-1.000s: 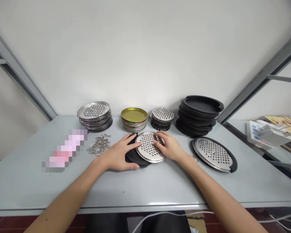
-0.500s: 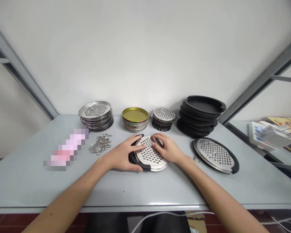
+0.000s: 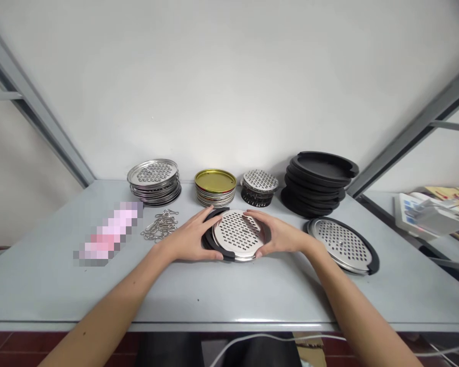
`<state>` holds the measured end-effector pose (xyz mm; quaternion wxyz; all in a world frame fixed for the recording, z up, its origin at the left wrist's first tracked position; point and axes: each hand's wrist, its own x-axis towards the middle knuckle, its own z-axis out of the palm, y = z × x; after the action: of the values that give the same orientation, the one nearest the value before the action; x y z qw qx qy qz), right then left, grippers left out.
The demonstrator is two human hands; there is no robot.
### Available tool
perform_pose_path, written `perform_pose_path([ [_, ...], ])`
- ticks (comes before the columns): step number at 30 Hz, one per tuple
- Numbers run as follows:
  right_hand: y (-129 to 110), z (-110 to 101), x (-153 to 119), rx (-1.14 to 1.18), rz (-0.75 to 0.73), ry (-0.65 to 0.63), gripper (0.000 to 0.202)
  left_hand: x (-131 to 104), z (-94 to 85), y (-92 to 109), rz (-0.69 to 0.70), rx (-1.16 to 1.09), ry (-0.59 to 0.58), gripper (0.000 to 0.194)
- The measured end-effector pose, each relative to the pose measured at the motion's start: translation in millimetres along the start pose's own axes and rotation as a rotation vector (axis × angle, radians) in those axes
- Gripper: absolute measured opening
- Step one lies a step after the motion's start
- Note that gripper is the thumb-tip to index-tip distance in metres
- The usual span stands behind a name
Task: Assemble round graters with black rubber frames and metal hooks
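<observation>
A round perforated metal disc (image 3: 239, 233) sits in a black curved holder (image 3: 228, 256) at the middle of the table. My left hand (image 3: 193, 237) grips the holder's left side, its fingers over the rear rim and its thumb at the front. Around the disc's right edge curls my right hand (image 3: 279, 234), fingers at the back and thumb at the front right. To the right, a second disc assembly with a black rim (image 3: 342, 244) lies on the table. A small pile of metal clips (image 3: 161, 226) lies left of my left hand.
Along the wall stand stacks of large perforated discs (image 3: 155, 176), gold-topped lids (image 3: 215, 181), small spiked discs (image 3: 260, 181) and black holders (image 3: 321, 171). A pixelated pink item (image 3: 110, 232) lies left. White power strips (image 3: 421, 216) are at the far right.
My right hand has moved from on top of the disc to its right edge, with the thumb now at the front. The disc and holder have shifted slightly back.
</observation>
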<state>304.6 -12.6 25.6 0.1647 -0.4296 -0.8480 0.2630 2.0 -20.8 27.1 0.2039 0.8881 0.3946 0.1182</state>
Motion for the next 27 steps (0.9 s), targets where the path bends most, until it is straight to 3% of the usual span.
perform_pose_path([
  [5, 5.9, 1.3, -0.2, 0.019, 0.008, -0.037, 0.115, 0.6, 3.6, -5.5, -0.022, -0.004, 0.008, 0.109],
  [18, -5.3, 22.8, 7.5, 0.044, -0.04, 0.09, 0.113, 3.6, 8.8, -3.3, 0.012, -0.059, 0.096, 0.123],
  [27, -2.1, 21.2, 5.6, 0.018, -0.072, 0.06, 0.115, -0.3, -0.8, -9.4, 0.007, -0.024, 0.037, 0.118],
])
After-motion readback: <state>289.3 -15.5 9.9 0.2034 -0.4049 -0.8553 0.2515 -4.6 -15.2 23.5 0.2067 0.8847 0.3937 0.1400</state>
